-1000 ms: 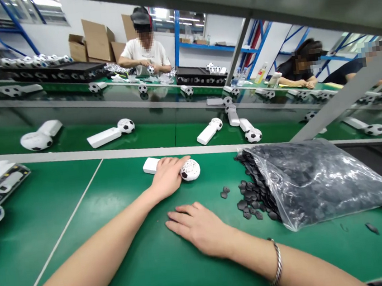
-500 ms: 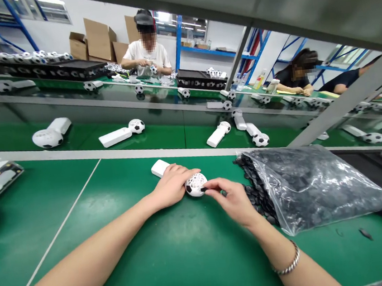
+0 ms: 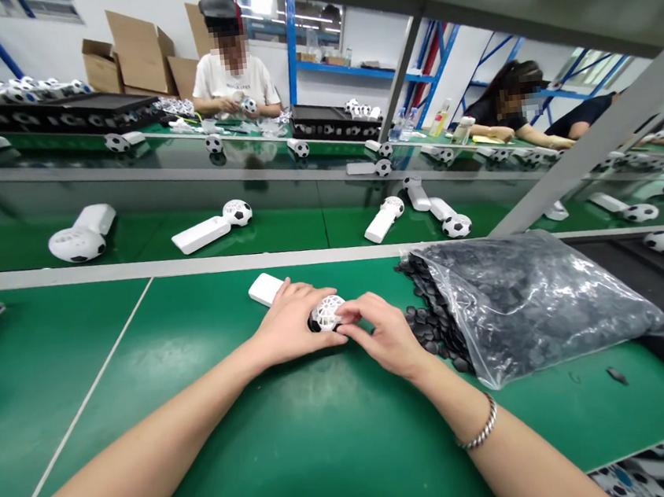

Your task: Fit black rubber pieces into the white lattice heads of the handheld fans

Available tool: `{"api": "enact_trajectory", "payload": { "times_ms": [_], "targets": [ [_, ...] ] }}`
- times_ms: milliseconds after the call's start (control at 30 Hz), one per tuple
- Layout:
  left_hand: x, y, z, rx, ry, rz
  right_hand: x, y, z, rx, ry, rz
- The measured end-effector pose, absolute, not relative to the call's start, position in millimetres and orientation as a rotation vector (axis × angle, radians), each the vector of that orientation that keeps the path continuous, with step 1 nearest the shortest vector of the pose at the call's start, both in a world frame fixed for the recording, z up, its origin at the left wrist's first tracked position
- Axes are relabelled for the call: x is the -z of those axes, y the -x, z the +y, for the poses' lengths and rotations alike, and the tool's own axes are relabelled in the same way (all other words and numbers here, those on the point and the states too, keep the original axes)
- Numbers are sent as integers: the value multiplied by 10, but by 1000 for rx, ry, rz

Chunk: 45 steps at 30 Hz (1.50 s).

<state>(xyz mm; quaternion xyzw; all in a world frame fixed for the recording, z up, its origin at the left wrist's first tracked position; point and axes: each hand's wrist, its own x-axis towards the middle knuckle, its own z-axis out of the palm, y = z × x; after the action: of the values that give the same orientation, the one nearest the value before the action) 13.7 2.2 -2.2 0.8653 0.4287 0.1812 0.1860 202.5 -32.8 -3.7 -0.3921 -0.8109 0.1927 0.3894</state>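
Observation:
A white handheld fan with a soccer-ball head [image 3: 327, 311] lies on the green work surface, its handle [image 3: 265, 289] pointing up and left. My left hand [image 3: 289, 324] is wrapped over the neck and head, thumb along the near side and fingers on the far side. At the right edge of the ball head, thumb and forefinger of my right hand [image 3: 384, 334] are pinched together. A dark bit shows between these fingertips and the ball, mostly hidden by them. Openwork grille shows on top of the head, with black patches low on its side.
Right of my hands, a clear plastic bag [image 3: 551, 304] spills many loose black pieces [image 3: 435, 325]. One stray black piece [image 3: 617, 375] lies nearer me. Beyond the pale ledge [image 3: 191, 262], several similar fans [image 3: 211, 228] lie on a green strip. A co-worker [image 3: 234, 81] sits opposite.
My right fingers, with the small black piece plainly visible before, have closed in against the ball head. My left thumb has come round its near side. The camera view has shifted slightly.

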Motion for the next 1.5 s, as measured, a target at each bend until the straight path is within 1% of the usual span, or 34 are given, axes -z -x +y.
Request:
{"api": "enact_trajectory", "payload": {
  "times_ms": [100, 267, 333, 433, 500, 633, 700, 800, 867, 967, 1067, 1167, 1233, 1333, 1500],
  "targets": [
    [32, -157, 17, -542, -2427, 1225, 74, -2027, -311, -564, 1080, -1960],
    [3, -175, 21, -540, -2401, 1227, 159, -1967, -303, -994, 1126, -1802],
    [-10, -178, 26, -540, -2394, 1228, 184, -1936, -300, -1063, 1130, -1748],
    [-6, -169, 30, -535, -2396, 1192, 162, -1993, -266, -1085, 1147, -1744],
    [12, -157, 32, -542, -2402, 1142, 97, -2124, -226, -1043, 1201, -1795],
    [30, -136, 36, -593, -2402, 1182, -55, -2442, -175, -726, 1560, -1920],
    [9, -123, 31, -547, -2405, 1190, -80, -2519, -182, -703, 1716, -2012],
    [-36, -113, -4, -402, -2372, 1104, -53, -2500, -213, -714, 1792, -2137],
    [-49, -129, -50, -350, -2296, 1066, -34, -2451, -231, -687, 1784, -2176],
    [-38, -180, -120, -397, -2202, 1050, -45, -2404, -251, -680, 1747, -2200],
    [-33, -211, -140, -433, -2181, 1007, -83, -2392, -272, -796, 1586, -2168],
    [-58, -194, -109, -393, -2179, 932, -125, -2372, -300, -951, 1365, -2100],
    [-76, -175, -86, -376, -2185, 894, -149, -2348, -320, -988, 1261, -2111],
    [-83, -159, -70, -380, -2193, 866, -163, -2311, -339, -996, 1189, -2118],
    [-50, -158, -76, -409, -2190, 844, -137, -2290, -341, -1127, 1162, -1844]
  ]
}}
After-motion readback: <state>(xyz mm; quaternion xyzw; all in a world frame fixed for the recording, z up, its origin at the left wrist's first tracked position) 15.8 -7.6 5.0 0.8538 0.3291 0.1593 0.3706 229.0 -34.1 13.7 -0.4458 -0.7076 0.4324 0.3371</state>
